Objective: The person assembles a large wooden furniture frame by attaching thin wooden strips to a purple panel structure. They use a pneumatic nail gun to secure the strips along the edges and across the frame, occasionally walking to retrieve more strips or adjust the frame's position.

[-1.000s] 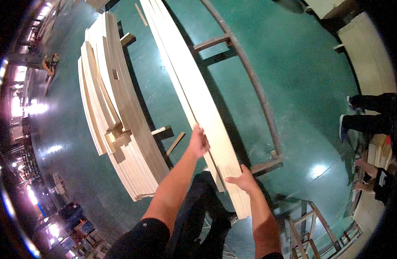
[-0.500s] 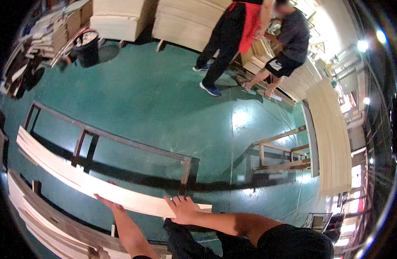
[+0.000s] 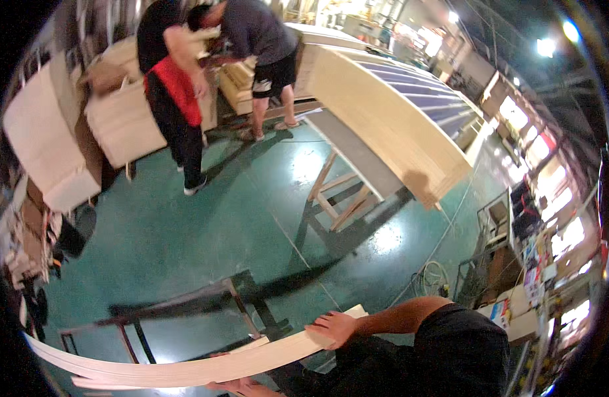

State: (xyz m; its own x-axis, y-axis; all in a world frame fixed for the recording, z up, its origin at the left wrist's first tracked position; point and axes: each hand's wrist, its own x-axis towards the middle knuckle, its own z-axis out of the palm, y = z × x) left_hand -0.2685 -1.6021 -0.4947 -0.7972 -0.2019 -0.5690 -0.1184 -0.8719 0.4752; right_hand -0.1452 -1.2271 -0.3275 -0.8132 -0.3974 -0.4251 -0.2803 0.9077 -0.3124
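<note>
A long pale wooden board (image 3: 185, 367) curves across the bottom of the view, lying over a dark metal rack (image 3: 185, 303). My right hand (image 3: 334, 327) lies over the board's right end, fingers spread along its top face and gripping it. My left hand (image 3: 241, 386) shows only partly at the lower edge, holding the near edge of the same board from below. A second thin board edge (image 3: 119, 384) runs just beneath the first on the left.
Two people (image 3: 185, 79) bend over stacked boards at the top. A tall stack of pale sheets (image 3: 397, 126) rests on a wooden trestle (image 3: 341, 195). More board stacks (image 3: 49, 145) stand at left. Cluttered shelves (image 3: 536, 264) line the right, and the floor (image 3: 205, 225) is green.
The view has swung up and round, so the two people and the sheet stack are now nearer the centre. The board now sits at the bottom edge, both hands still on it.
</note>
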